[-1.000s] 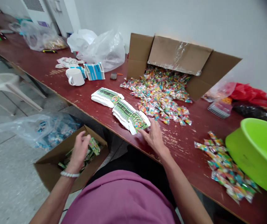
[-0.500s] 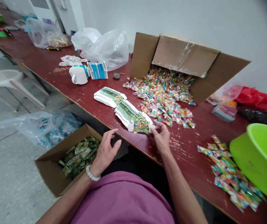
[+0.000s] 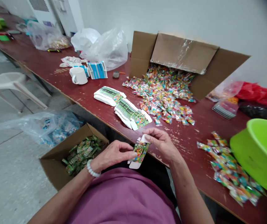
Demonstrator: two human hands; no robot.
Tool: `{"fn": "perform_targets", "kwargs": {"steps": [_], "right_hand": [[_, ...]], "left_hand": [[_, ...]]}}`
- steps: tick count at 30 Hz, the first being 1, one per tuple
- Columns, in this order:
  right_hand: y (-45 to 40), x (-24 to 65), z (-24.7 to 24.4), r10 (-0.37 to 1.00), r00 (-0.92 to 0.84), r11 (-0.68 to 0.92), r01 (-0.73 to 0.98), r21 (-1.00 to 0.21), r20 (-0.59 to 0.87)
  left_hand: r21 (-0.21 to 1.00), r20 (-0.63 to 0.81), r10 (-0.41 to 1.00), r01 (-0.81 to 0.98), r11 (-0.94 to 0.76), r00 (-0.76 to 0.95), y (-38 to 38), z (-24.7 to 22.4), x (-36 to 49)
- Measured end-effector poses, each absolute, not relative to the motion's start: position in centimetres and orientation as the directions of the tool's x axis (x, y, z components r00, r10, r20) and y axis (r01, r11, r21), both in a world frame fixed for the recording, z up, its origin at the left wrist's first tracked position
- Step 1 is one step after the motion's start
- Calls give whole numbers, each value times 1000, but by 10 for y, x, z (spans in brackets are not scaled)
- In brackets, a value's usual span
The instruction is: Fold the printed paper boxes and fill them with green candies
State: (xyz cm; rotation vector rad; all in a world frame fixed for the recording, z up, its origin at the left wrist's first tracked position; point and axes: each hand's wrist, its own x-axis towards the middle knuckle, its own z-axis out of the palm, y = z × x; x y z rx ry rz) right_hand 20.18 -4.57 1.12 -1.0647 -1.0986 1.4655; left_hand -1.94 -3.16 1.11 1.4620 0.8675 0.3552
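A small green printed carton (image 3: 140, 151) with white flaps is held between both hands, just off the table's front edge. My left hand (image 3: 116, 153), with a beaded bracelet at the wrist, pinches its left side between thumb and fingers. At the carton's top right flap, my right hand (image 3: 161, 141) grips with thumb and forefinger. Two overlapping rows of flat green cartons (image 3: 130, 113) lie on the table just beyond. Behind them, wrapped colourful candies (image 3: 163, 93) spill from a large open cardboard box (image 3: 183, 53).
On the floor at the left, a cardboard box (image 3: 51, 165) holds filled green packets, beside a plastic bag (image 3: 60, 127). A white mug (image 3: 78, 76) stands on the red table (image 3: 84, 96). A green basin (image 3: 257, 158) and more candies (image 3: 231, 171) are at the right. A stool (image 3: 14, 82) stands left.
The carton has come off the end of the row toward my body, in my right hand. My left hand has moved right and closed on it.
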Motion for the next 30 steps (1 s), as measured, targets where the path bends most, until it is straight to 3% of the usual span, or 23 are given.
{"fn": "perform_targets", "kwargs": {"steps": [3, 6, 8, 13, 21, 24, 27, 30], "right_hand": [[-46, 195, 9, 984, -162, -113, -229, -967, -77], [-50, 186, 6, 982, -179, -104, -248, -963, -60], [-52, 181, 6, 983, -171, -101, -246, -964, -60], [-58, 178, 6, 981, -183, -110, -254, -961, -64], [-72, 174, 8, 968, -239, -123, -213, -969, -70], [-75, 170, 4, 976, -185, -150, -189, -970, -115], [-71, 170, 0, 997, -32, -79, -135, -988, -76], [-67, 172, -2, 998, 6, -59, -80, -995, -60]], "left_hand": [[936, -253, 587, 42, 349, 769, -37, 5, -14], [748, -180, 426, -158, 645, 887, -49, -7, -5], [654, -142, 420, -233, 719, 897, -56, -14, -2], [683, -216, 532, -263, 682, 819, -60, -11, -3], [845, -339, 700, -124, 521, 628, -58, 2, 2], [873, -312, 742, -129, 471, 593, -56, -2, 4], [920, -258, 791, -110, 377, 555, -53, -5, 3], [947, -200, 857, -132, 294, 475, -53, -6, 0]]}}
